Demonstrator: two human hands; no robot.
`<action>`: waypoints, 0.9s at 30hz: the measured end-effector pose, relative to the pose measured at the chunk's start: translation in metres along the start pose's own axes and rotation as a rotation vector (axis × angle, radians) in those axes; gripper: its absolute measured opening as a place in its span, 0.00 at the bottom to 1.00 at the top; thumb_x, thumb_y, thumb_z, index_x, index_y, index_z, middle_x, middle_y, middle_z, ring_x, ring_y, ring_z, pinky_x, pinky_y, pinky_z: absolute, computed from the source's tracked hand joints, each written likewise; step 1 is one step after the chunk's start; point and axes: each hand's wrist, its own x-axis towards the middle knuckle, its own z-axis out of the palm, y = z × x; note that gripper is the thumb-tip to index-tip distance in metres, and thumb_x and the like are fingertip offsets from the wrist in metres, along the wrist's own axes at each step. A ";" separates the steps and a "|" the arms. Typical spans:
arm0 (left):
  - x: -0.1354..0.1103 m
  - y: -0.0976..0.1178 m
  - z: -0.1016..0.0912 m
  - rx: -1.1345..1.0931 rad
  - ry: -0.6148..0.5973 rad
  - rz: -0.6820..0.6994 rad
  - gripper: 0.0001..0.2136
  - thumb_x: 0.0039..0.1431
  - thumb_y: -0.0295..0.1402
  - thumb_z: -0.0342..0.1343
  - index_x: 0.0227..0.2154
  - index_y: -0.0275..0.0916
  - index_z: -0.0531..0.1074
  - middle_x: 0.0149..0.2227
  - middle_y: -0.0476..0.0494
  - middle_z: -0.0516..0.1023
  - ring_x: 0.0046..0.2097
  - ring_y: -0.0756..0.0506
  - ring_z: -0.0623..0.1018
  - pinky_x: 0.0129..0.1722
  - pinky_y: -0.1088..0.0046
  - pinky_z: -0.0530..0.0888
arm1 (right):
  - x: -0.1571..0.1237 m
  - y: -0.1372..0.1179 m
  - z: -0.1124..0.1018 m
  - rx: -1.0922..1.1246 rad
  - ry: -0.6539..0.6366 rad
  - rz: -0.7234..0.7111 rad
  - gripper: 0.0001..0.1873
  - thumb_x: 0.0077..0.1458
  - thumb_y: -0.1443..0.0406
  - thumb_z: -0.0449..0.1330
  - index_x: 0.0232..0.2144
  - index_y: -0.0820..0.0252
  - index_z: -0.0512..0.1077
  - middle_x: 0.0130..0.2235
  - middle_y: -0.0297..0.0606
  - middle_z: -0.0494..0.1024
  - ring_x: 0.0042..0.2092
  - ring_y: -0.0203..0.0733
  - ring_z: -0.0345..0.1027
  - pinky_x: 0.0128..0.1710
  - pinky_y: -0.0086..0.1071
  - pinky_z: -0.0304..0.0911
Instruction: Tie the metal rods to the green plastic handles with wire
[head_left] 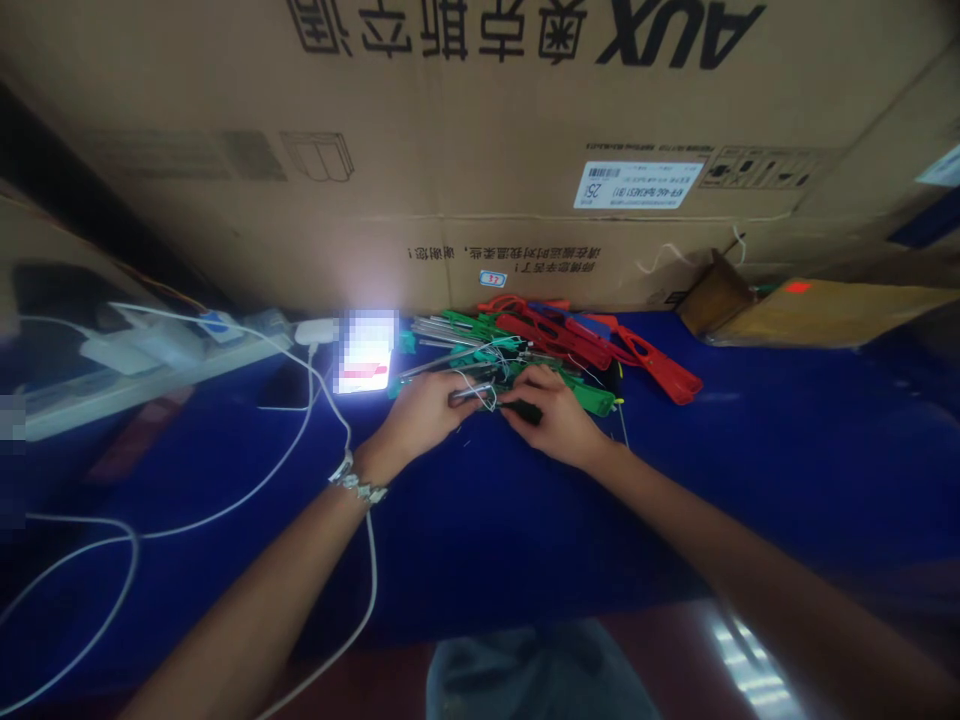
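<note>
My left hand [420, 415], with a metal bracelet on its wrist, is closed on a small metal piece [471, 394] with thin wire looped round it. Facing it, my right hand [551, 415] is closed on a dark green handle [525, 408] whose end meets the metal piece. Both hands rest on a blue cloth [750, 450] at the front of a heap of green plastic tools [480, 330] and red plastic tools [637, 355] mixed with metal rods [442, 330]. What the wire is fastened to is hidden by my fingers.
A large cardboard box [480, 150] stands right behind the heap. A lit phone [365, 350] lies left of it with a white cable [225, 510] trailing over the cloth. A power strip [150, 350] sits far left. A small cardboard piece [810, 310] lies at the right.
</note>
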 end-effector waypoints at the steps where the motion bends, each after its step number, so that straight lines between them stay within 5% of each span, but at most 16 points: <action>1: 0.001 -0.001 0.001 0.005 0.001 0.004 0.11 0.62 0.35 0.58 0.24 0.38 0.74 0.24 0.51 0.72 0.26 0.50 0.68 0.28 0.74 0.60 | 0.000 0.000 0.000 0.006 -0.003 0.004 0.04 0.59 0.68 0.61 0.37 0.57 0.76 0.37 0.38 0.74 0.41 0.44 0.69 0.44 0.41 0.63; 9: 0.005 0.005 0.002 0.029 -0.034 0.012 0.12 0.62 0.34 0.56 0.23 0.38 0.72 0.21 0.52 0.69 0.25 0.50 0.68 0.27 0.73 0.60 | 0.002 0.000 0.000 0.038 0.009 0.018 0.03 0.59 0.69 0.60 0.35 0.59 0.74 0.34 0.36 0.72 0.37 0.42 0.68 0.41 0.38 0.62; 13: 0.001 0.003 -0.008 0.020 -0.077 -0.031 0.03 0.57 0.32 0.58 0.33 0.39 0.72 0.23 0.53 0.70 0.24 0.49 0.69 0.26 0.72 0.63 | 0.003 -0.001 0.000 0.042 0.005 0.032 0.02 0.57 0.69 0.62 0.35 0.59 0.74 0.33 0.36 0.72 0.37 0.42 0.68 0.41 0.38 0.62; 16: -0.002 -0.005 -0.017 -0.095 -0.003 0.029 0.11 0.58 0.33 0.58 0.42 0.40 0.68 0.34 0.47 0.76 0.33 0.47 0.76 0.33 0.71 0.70 | 0.003 -0.001 0.000 0.037 0.000 0.046 0.02 0.57 0.67 0.63 0.35 0.57 0.74 0.34 0.35 0.72 0.37 0.42 0.68 0.42 0.39 0.61; 19: -0.002 -0.013 -0.024 -0.161 0.031 0.049 0.08 0.61 0.35 0.57 0.41 0.40 0.68 0.39 0.44 0.78 0.40 0.46 0.78 0.39 0.68 0.73 | 0.002 -0.002 0.000 0.037 -0.002 0.048 0.02 0.57 0.67 0.63 0.35 0.57 0.74 0.33 0.35 0.72 0.37 0.41 0.68 0.42 0.39 0.61; 27: -0.002 -0.009 -0.034 -0.031 0.057 0.058 0.07 0.64 0.35 0.57 0.41 0.40 0.77 0.40 0.45 0.83 0.37 0.47 0.79 0.38 0.70 0.73 | 0.003 -0.002 -0.001 0.030 -0.015 0.051 0.01 0.58 0.66 0.62 0.34 0.57 0.74 0.33 0.36 0.73 0.36 0.42 0.69 0.42 0.40 0.61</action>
